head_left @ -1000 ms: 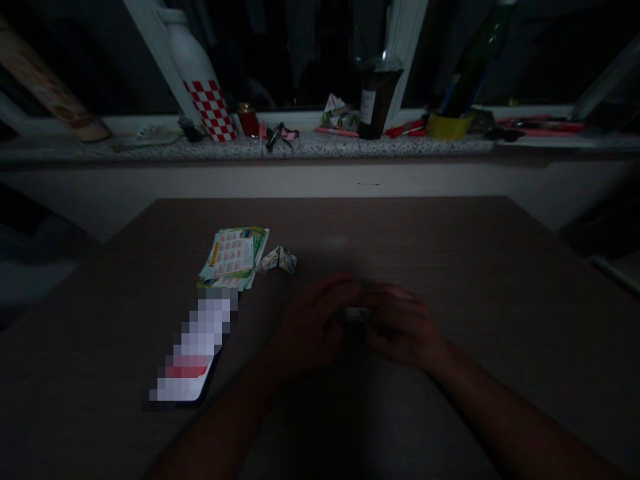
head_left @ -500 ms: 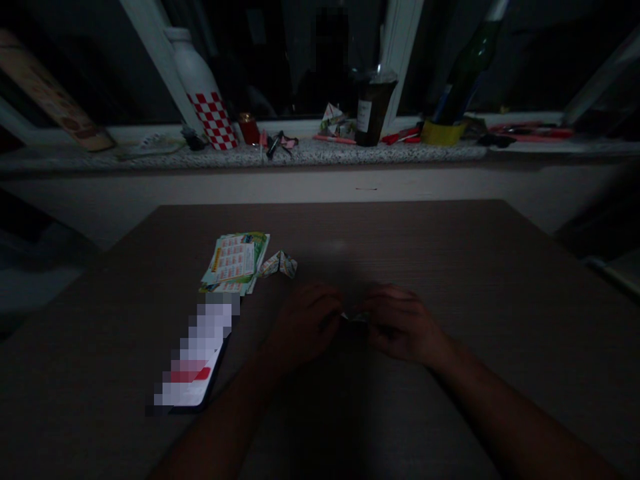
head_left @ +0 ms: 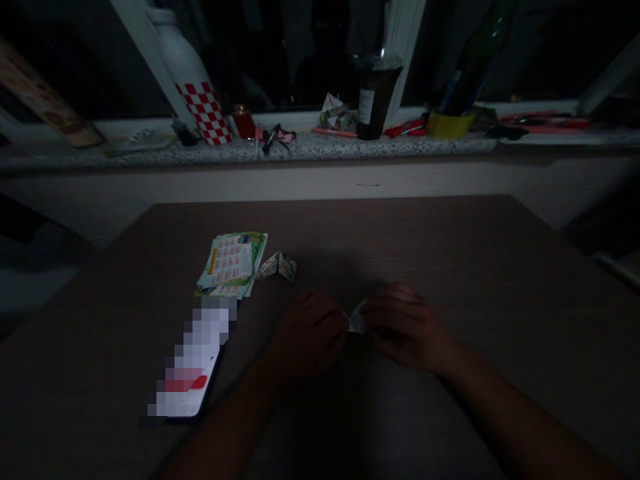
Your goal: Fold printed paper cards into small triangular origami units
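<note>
Between my hands is a small piece of folded paper [head_left: 357, 320], pale where it shows; most of it is covered by fingers. My left hand [head_left: 313, 333] pinches its left end, and my right hand [head_left: 403, 327] has its fingers closed on the right end. Both hands are low over the brown table [head_left: 450, 267] in dim light. Beyond my left hand lies a folded paper shape [head_left: 277, 265] with printed patterns. It touches or nearly touches a stack of printed paper slips [head_left: 231, 261] on its left.
A phone [head_left: 193, 373] with a lit, blurred screen lies left of my left forearm. On the stone windowsill [head_left: 310, 148] stand a red-and-white checkered bottle [head_left: 203, 107], a dark cup [head_left: 377, 100], a green bottle in a yellow tape roll [head_left: 450, 125], and folded paper [head_left: 336, 112].
More of the pale paper shows between my fingers, its right part raised. My hands have shifted slightly downward in view. The camera has moved a little.
</note>
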Tool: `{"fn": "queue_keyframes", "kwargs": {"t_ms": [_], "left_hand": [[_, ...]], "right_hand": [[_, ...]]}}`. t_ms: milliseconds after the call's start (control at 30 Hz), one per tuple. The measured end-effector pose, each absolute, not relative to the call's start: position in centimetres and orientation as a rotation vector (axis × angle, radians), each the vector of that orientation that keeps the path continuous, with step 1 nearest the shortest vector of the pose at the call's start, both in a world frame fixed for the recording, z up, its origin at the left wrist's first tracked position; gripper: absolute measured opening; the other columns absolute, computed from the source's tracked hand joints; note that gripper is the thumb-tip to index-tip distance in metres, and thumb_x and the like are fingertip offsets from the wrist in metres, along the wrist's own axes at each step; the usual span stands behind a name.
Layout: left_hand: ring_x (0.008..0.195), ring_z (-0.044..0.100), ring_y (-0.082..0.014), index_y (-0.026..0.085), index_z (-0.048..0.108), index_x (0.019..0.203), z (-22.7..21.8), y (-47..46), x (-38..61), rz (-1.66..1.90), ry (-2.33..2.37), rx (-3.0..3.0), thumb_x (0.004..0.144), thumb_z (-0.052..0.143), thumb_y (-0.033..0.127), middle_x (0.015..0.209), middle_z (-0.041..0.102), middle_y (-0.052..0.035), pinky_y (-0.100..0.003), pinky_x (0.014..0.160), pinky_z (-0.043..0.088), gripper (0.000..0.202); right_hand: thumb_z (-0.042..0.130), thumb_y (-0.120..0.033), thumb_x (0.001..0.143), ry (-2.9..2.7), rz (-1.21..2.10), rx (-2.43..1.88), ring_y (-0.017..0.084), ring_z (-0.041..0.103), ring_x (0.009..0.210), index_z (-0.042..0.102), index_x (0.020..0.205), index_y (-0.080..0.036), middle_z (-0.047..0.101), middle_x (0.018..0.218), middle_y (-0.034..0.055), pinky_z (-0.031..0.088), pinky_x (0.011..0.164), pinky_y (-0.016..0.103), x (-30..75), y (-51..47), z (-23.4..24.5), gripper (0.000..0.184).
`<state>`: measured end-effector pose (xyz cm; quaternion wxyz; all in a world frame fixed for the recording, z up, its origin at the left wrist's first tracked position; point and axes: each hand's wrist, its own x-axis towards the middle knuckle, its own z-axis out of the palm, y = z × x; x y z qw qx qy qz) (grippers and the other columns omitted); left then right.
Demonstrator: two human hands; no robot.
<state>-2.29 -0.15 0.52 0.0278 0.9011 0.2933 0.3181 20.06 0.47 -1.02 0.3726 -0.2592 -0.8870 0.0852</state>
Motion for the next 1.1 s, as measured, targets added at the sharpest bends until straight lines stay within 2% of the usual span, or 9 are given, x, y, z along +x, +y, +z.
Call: {"fn": "queue_keyframes", "kwargs": {"t_ms": [200,367,467,567,700,800,933,1100], "left_hand": [[0.079,0.054,-0.019,0.019,0.063,0.087,0.1,-0.1,-2.1,0.683,0.879,2.847,0.076,0.059,0.016,0.082,0.061,-0.0039,-0.036,0.078,0.043,0.013],[0.089,0.055,-0.0206,0.02,0.065,0.089,0.0,-0.1,-2.4,0.591,0.861,2.822,0.075,0.061,0.016,0.093,0.064,-0.0046,-0.037,0.084,0.041,0.015],[0.093,0.055,-0.0219,0.02,0.065,0.092,0.1,-0.1,-2.5,0.466,0.88,2.792,0.074,0.064,0.018,0.096,0.064,-0.0044,-0.038,0.085,0.041,0.018],[0.096,0.055,-0.0224,0.021,0.066,0.094,0.3,-0.1,-2.4,0.342,0.908,2.753,0.074,0.064,0.017,0.096,0.064,-0.0035,-0.038,0.087,0.041,0.021],[0.099,0.054,-0.0228,0.021,0.066,0.092,0.5,-0.3,-2.4,0.32,0.924,2.695,0.073,0.063,0.016,0.101,0.064,-0.0033,-0.039,0.09,0.04,0.02],[0.101,0.054,-0.0229,0.022,0.066,0.095,0.8,-0.4,-2.3,0.323,0.902,2.659,0.074,0.062,0.015,0.104,0.063,-0.0033,-0.038,0.091,0.04,0.023],[0.103,0.053,-0.0223,0.022,0.066,0.098,1.2,-0.4,-2.3,0.312,0.878,2.593,0.074,0.06,0.014,0.107,0.063,-0.0031,-0.038,0.094,0.038,0.026],[0.1,0.055,-0.0211,0.021,0.067,0.093,1.3,0.0,-2.9,0.291,0.903,2.525,0.08,0.06,0.018,0.101,0.065,-0.0025,-0.037,0.094,0.037,0.015]], "right_hand": [[0.064,-0.016,0.081,-2.36,0.147,-0.704,0.023,0.062,0.097,0.066,0.089,-0.022,0.07,0.1,0.0052,0.048,0.086,0.043,20.6,0.8,-1.3,0.01],[0.065,-0.015,0.079,-2.418,0.137,-0.746,0.025,0.059,0.103,0.067,0.087,-0.021,0.069,0.103,0.0057,0.045,0.09,0.044,20.5,0.7,-1.4,0.011],[0.068,-0.016,0.075,-2.479,0.201,-0.824,0.027,0.058,0.105,0.067,0.092,-0.021,0.069,0.103,0.0059,0.043,0.092,0.046,20.4,0.6,-1.5,0.018],[0.069,-0.015,0.07,-2.513,0.303,-0.889,0.027,0.056,0.107,0.066,0.102,-0.022,0.067,0.106,0.0068,0.042,0.093,0.046,20.4,0.6,-1.3,0.032],[0.072,-0.016,0.063,-2.507,0.419,-0.936,0.029,0.053,0.111,0.064,0.107,-0.022,0.063,0.115,0.008,0.039,0.095,0.046,20.2,0.4,-1.0,0.045],[0.072,-0.024,0.068,-2.498,0.447,-0.964,0.029,0.051,0.112,0.065,0.108,-0.023,0.061,0.117,0.0086,0.039,0.095,0.046,20.0,0.3,-1.1,0.04],[0.065,-0.025,0.08,-2.497,0.436,-1.031,0.028,0.05,0.114,0.067,0.106,-0.025,0.059,0.12,0.0089,0.038,0.095,0.045,19.8,0.5,-1.6,0.026],[0.066,-0.03,0.079,-2.491,0.448,-1.081,0.028,0.048,0.118,0.067,0.109,-0.027,0.054,0.127,0.0084,0.036,0.099,0.046,20.0,0.6,-2.0,0.03]]}}
